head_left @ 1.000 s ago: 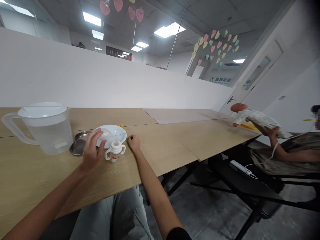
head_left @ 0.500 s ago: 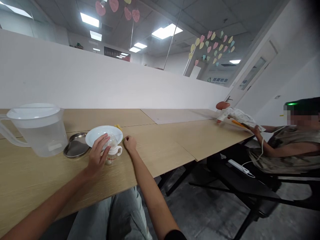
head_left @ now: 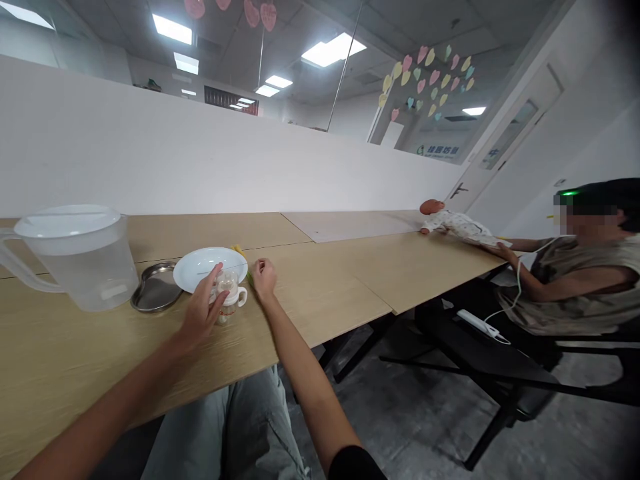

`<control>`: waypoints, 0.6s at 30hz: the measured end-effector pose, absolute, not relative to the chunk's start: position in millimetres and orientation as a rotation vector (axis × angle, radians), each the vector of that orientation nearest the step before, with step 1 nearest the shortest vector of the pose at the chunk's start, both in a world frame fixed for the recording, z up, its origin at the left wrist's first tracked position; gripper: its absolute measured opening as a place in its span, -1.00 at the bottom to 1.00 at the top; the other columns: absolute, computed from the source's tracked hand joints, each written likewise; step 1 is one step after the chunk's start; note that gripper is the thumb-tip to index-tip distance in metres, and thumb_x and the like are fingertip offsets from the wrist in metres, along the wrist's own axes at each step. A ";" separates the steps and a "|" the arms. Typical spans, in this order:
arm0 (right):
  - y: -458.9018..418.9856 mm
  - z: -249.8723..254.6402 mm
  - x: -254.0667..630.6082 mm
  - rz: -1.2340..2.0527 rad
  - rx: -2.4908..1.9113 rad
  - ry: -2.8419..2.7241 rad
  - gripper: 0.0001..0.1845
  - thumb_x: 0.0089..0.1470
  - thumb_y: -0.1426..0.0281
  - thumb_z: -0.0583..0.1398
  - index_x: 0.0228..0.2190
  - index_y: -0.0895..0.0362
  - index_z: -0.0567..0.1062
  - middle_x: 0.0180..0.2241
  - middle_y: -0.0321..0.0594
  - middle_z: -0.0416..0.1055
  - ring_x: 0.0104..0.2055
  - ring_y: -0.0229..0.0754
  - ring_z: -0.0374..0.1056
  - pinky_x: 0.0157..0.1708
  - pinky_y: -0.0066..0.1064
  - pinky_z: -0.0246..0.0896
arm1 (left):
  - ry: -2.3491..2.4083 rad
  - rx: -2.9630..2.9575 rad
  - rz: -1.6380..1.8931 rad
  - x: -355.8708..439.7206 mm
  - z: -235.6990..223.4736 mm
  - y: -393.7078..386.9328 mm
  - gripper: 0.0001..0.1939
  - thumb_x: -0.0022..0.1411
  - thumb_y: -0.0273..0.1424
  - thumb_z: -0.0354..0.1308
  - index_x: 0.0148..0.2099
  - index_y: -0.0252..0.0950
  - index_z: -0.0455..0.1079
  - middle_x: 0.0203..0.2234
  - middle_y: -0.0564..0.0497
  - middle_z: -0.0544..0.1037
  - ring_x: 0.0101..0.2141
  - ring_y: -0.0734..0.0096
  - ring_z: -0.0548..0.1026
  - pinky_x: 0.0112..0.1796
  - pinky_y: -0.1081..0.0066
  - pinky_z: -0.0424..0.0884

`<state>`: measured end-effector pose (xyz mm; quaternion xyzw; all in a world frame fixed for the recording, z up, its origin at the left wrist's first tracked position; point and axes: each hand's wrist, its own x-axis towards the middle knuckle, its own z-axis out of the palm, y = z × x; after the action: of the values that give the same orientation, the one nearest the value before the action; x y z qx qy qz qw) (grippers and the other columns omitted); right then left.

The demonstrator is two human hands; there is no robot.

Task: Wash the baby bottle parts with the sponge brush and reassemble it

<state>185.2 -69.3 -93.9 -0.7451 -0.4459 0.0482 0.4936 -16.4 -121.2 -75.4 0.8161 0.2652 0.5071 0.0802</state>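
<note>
My left hand (head_left: 204, 305) is wrapped around the near-left side of a small clear baby bottle (head_left: 229, 308) with a white collar, white side handles and a clear dome top. The bottle is upright at the table edge of a white bowl (head_left: 193, 267). Just right of the bowl, my right hand (head_left: 263, 277) is closed, fingers curled. A thin yellow-green thing (head_left: 239, 251) shows beside it, partly behind the bowl; I cannot make out its kind or whether the fingers grip it.
A lidded clear pitcher (head_left: 83, 263) and a kidney-shaped metal tray (head_left: 157, 287) stand on the left. At the far right, a seated person (head_left: 585, 267) holds a baby doll (head_left: 457, 225) over the table. A white power strip (head_left: 477, 323) lies on a black chair.
My right hand has turned and lifted slightly beside the bowl. My left hand stays on the bottle. The other person has lowered the doll toward the table.
</note>
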 end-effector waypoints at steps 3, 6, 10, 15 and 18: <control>-79.5 -84.8 179.4 -0.023 -1.493 -1.042 -0.56 0.30 0.23 -0.13 -0.16 0.14 0.47 -0.24 -0.15 0.50 -0.21 -0.22 0.37 -0.10 -0.43 0.23 | 0.780 2.406 1.489 -17.3 -81.5 -119.1 -0.38 0.40 -0.16 -0.03 0.39 -0.30 0.03 0.24 -0.23 0.32 0.21 0.13 0.34 0.16 0.17 0.31; -88.9 -82.7 170.2 -0.158 -1.118 -1.221 -0.49 0.28 0.12 -0.12 -0.20 0.15 0.50 -0.32 -0.14 0.49 -0.28 -0.19 0.39 -0.18 -0.37 0.30 | 0.792 2.355 1.457 -17.1 -88.3 -118.1 -0.36 0.38 -0.11 -0.02 0.36 -0.34 0.07 0.22 -0.25 0.34 0.20 0.10 0.35 0.15 0.17 0.33; -93.4 -90.0 160.7 -0.310 -0.823 -1.591 -0.45 0.23 0.02 -0.05 -0.25 0.17 0.54 -0.47 -0.16 0.47 -0.48 -0.21 0.35 -0.37 -0.34 0.32 | 0.820 2.243 1.407 -14.8 -94.4 -119.0 -0.34 0.37 -0.08 -0.03 0.36 -0.35 0.07 0.21 -0.25 0.36 0.17 0.12 0.38 0.12 0.19 0.36; -93.6 -96.6 158.7 -0.443 -0.784 -1.682 -0.38 0.26 0.00 -0.10 -0.29 0.21 0.53 -0.61 -0.22 0.35 -0.57 -0.22 0.28 -0.47 -0.37 0.27 | 0.851 2.157 1.387 -12.8 -100.3 -116.1 -0.27 0.34 -0.04 0.02 0.37 -0.38 0.06 0.15 -0.29 0.42 0.09 0.11 0.47 0.07 0.15 0.43; -93.4 -98.9 157.0 -0.489 -0.768 -1.697 -0.38 0.27 0.02 -0.14 -0.30 0.22 0.50 -0.61 -0.21 0.33 -0.56 -0.21 0.28 -0.49 -0.36 0.26 | 0.868 2.157 1.416 -13.2 -102.9 -112.7 -0.32 0.30 -0.02 0.05 0.31 -0.33 0.19 0.13 -0.23 0.46 0.05 0.13 0.50 0.05 0.18 0.45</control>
<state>157.0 -93.4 -98.9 -0.3272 -0.7233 -0.2083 0.5712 -13.2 -112.7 -102.9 0.7750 0.3119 0.5087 0.2080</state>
